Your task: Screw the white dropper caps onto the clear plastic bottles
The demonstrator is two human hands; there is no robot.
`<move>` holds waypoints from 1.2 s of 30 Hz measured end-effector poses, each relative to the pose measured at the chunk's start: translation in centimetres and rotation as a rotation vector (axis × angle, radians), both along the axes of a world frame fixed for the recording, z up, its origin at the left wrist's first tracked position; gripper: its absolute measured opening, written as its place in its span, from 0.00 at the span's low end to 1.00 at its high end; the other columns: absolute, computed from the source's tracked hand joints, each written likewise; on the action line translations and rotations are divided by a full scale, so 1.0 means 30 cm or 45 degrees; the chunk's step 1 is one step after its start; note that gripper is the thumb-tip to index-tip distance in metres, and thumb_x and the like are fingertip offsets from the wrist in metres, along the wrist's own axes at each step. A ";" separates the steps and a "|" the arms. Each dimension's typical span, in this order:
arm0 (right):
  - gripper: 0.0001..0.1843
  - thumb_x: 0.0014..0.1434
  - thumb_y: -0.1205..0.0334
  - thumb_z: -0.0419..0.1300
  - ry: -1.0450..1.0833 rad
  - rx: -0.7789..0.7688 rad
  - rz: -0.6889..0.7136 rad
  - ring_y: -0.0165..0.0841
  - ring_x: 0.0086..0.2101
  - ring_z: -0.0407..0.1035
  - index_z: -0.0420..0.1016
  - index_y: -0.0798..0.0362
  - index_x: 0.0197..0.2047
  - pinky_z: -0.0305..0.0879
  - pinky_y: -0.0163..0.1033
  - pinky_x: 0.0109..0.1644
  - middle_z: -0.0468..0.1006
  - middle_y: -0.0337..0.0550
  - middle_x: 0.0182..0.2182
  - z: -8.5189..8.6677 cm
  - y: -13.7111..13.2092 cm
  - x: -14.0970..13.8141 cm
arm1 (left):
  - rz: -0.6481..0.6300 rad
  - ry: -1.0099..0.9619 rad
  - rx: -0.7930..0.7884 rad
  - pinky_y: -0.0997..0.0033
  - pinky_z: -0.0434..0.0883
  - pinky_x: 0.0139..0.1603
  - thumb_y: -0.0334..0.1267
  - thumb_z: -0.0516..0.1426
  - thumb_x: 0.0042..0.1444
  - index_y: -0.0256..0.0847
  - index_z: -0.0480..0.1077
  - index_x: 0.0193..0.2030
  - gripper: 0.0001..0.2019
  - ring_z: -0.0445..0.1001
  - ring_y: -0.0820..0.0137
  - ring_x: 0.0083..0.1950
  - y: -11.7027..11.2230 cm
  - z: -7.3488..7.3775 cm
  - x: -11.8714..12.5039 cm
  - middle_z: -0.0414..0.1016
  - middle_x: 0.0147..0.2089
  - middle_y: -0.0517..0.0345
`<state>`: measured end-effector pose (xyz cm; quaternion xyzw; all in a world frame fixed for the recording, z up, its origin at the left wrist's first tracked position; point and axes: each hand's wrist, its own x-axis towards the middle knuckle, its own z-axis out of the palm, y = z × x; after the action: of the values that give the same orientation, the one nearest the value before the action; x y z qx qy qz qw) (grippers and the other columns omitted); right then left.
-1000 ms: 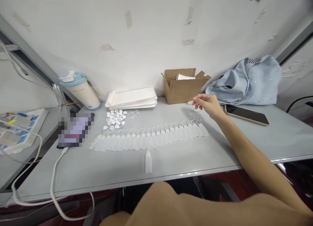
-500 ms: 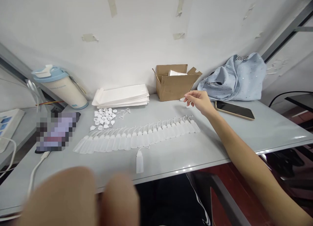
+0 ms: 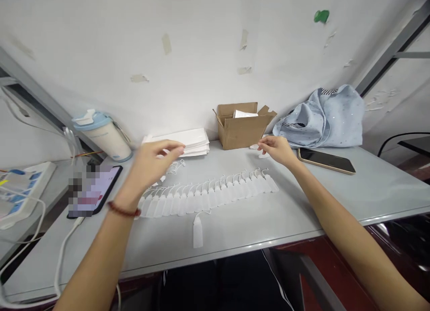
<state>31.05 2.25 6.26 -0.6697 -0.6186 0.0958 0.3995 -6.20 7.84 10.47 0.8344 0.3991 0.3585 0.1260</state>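
My left hand [image 3: 154, 161], with a dark red bead bracelet at the wrist, hangs over the pile of white caps and hides most of it. Its fingers reach toward a stack of white paper bags [image 3: 188, 141]. My right hand [image 3: 277, 149] sits by a cardboard box [image 3: 240, 129], just above small white pieces [image 3: 259, 150]. Nothing shows in either hand. A long row of small plastic dropper bottles [image 3: 208, 196], with thin looped cords, lies on the grey table [image 3: 255, 226]. One more bottle [image 3: 198, 234] lies nearer the front edge.
A cream and blue tumbler [image 3: 107, 136] and a pixelated phone [image 3: 96, 190] stand at the left, with a white cable [image 3: 63, 252] running off the table. A blue cloth bag [image 3: 319, 118] and a dark phone [image 3: 325, 161] lie at the right.
My left hand has moved in from the lower left and now covers the white caps. My right hand stays near the box, and the view has shifted slightly.
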 end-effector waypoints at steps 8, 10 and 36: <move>0.08 0.51 0.68 0.57 -0.351 -0.015 -0.041 0.43 0.31 0.75 0.78 0.56 0.31 0.65 0.43 0.38 0.82 0.51 0.29 -0.028 0.015 0.017 | -0.034 0.516 0.142 0.55 0.68 0.53 0.27 0.52 0.55 0.37 0.74 0.47 0.15 0.68 0.57 0.51 0.058 -0.201 0.039 0.75 0.46 0.47; 0.09 0.51 0.68 0.56 -0.430 -0.042 -0.034 0.43 0.33 0.75 0.78 0.56 0.32 0.66 0.43 0.40 0.82 0.51 0.31 -0.030 0.014 0.019 | -0.047 0.588 0.147 0.55 0.68 0.52 0.25 0.51 0.55 0.37 0.75 0.46 0.16 0.67 0.57 0.51 0.043 -0.225 0.040 0.74 0.46 0.46; 0.17 0.60 0.71 0.50 -0.896 -0.304 -0.065 0.42 0.42 0.73 0.77 0.55 0.45 0.62 0.39 0.36 0.81 0.50 0.43 -0.028 -0.004 0.008 | -0.045 0.749 0.133 0.60 0.71 0.46 0.26 0.46 0.54 0.37 0.74 0.35 0.15 0.76 0.58 0.43 0.106 -0.252 -0.016 0.78 0.41 0.44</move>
<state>31.30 2.12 5.40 -0.7186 -0.6858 -0.0788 0.0839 -6.69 11.03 2.93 0.9147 0.3849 0.1192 -0.0322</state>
